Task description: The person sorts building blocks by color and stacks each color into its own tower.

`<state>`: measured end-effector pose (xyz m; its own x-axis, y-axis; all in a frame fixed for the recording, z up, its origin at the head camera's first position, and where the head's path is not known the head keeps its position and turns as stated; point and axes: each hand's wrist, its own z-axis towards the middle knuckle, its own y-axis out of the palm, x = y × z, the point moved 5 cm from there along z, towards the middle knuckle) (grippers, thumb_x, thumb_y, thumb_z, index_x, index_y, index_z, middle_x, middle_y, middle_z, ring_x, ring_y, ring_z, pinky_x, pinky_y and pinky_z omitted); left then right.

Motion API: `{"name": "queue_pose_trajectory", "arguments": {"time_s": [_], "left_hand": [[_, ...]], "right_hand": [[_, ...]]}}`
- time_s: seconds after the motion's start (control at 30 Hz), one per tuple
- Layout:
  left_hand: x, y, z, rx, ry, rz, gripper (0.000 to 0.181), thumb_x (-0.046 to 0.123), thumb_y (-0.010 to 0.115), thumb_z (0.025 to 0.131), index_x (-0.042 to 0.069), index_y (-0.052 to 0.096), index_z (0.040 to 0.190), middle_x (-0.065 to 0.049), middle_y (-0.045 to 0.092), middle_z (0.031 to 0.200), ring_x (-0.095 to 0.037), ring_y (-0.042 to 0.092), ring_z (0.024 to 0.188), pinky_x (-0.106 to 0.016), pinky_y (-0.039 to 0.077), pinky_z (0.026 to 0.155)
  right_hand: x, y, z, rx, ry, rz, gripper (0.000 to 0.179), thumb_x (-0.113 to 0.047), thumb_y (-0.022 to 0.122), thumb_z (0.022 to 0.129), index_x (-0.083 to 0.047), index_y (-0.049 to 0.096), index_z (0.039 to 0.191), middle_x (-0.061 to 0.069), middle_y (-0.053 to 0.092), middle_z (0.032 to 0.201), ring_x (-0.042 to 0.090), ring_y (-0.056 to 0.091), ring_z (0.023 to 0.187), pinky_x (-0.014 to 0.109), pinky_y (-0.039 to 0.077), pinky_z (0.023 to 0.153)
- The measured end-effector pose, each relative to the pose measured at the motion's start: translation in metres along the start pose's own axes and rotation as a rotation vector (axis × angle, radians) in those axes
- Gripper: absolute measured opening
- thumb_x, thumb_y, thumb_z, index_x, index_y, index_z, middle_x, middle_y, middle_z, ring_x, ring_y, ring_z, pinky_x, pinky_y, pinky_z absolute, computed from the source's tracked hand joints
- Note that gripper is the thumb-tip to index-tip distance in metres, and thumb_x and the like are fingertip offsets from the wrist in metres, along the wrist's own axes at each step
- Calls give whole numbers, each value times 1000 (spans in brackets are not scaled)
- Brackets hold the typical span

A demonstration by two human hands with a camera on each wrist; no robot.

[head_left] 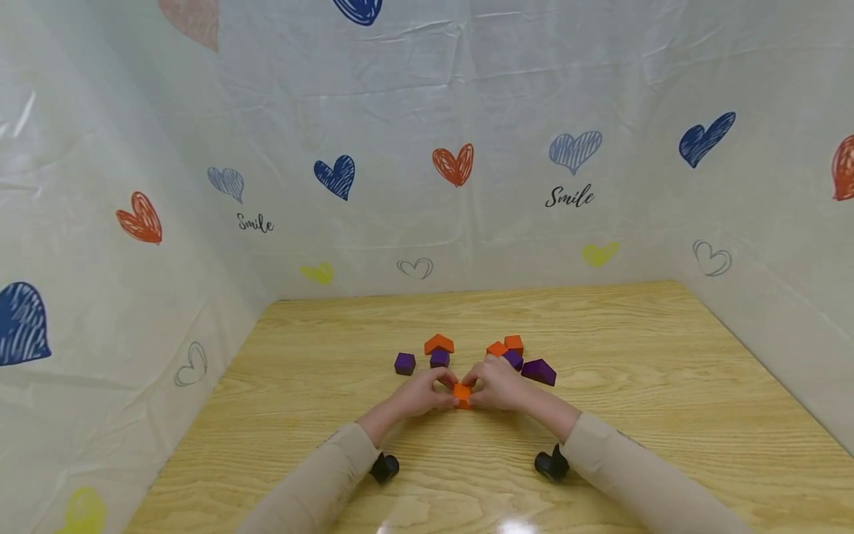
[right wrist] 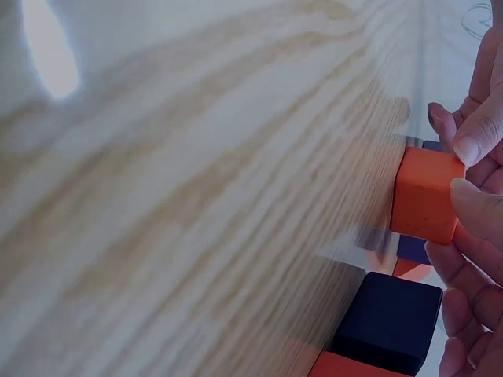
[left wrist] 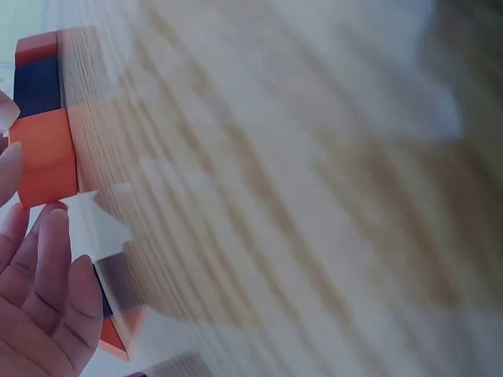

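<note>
Orange block (head_left: 462,396) rests on the worktop (head_left: 467,475), pinched from either side by the left hand (head_left: 420,393) and right hand (head_left: 502,384), forearms (head_left: 320,475) angled inward; roughly cubic, one face toward the wearer.

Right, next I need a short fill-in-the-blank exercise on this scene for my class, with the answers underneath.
1. The left hand and right hand hold a block coloured ____.
2. In the head view, the leftmost block and rightmost block are both ____.
3. The word printed twice on the backdrop is ____.

Missing words: orange; purple; Smile.
</note>
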<state>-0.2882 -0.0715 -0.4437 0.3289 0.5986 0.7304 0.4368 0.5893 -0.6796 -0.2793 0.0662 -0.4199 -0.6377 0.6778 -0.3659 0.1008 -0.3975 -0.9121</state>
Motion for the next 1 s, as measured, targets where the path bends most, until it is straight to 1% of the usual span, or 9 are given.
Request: {"name": "queue_pose_trajectory", "arguments": {"time_s": [0.13,0.23,0.3,0.37,0.53,0.67,0.77,0.9,1.0], "left_hand": [[-1,-3,-1,12,22,-6,25,17,69,82,7,60,102,-5,63,98,-17,57,87,-26,46,71],[-4,-5,-2,25,22,-7,26,18,70,81,7,60,102,-5,63,98,-18,57,92,-28,45,75],[-6,-6,-3,32,17,-10,26,18,70,81,7,60,102,-4,63,98,-18,56,91,-28,44,74],[-7,-7,-5,37,7,-25,26,18,71,80,8,61,102,-5,63,98,-17,55,88,-26,43,70],[-10,-9,-6,47,-8,-72,27,19,72,80,7,61,102,-7,63,97,-13,51,73,-23,41,58],[-12,-9,-6,56,-7,-77,27,19,72,79,7,62,101,-6,63,95,-12,50,73,-23,41,58],[-13,-10,-6,66,-11,-87,26,18,73,79,7,63,100,-5,64,94,-13,51,79,-23,41,60],[-15,-10,-6,67,-24,-108,25,16,72,79,7,63,100,-5,63,94,-13,52,81,-23,41,61],[-16,-10,-6,64,-29,-112,25,15,72,79,7,63,100,-5,64,94,-14,52,82,-24,42,62]], "right_hand": [[-1,1,3,-30,15,16,23,-19,75,74,-8,73,94,2,68,92,19,53,83,33,39,73],[-2,1,4,-40,13,33,23,-18,75,74,-8,72,95,2,68,92,19,53,84,33,39,73],[-3,1,5,-45,11,42,23,-18,75,74,-9,72,95,2,68,93,18,52,84,32,39,73],[-3,1,6,-52,9,55,23,-18,75,75,-9,72,96,3,68,94,18,52,84,31,38,72],[-4,3,7,-62,11,80,23,-17,73,76,-8,71,98,4,67,97,20,52,88,36,39,77],[-4,4,8,-58,7,90,23,-16,73,77,-8,71,98,4,67,98,21,53,90,40,39,81],[-4,4,8,-56,15,96,23,-16,73,77,-8,71,99,4,67,98,20,51,88,38,38,80],[-4,6,9,-56,39,110,24,-17,73,77,-7,71,98,4,67,98,18,49,85,33,37,76],[-4,6,10,-57,54,118,24,-17,73,76,-7,71,98,5,67,98,18,48,83,32,37,74]]}}
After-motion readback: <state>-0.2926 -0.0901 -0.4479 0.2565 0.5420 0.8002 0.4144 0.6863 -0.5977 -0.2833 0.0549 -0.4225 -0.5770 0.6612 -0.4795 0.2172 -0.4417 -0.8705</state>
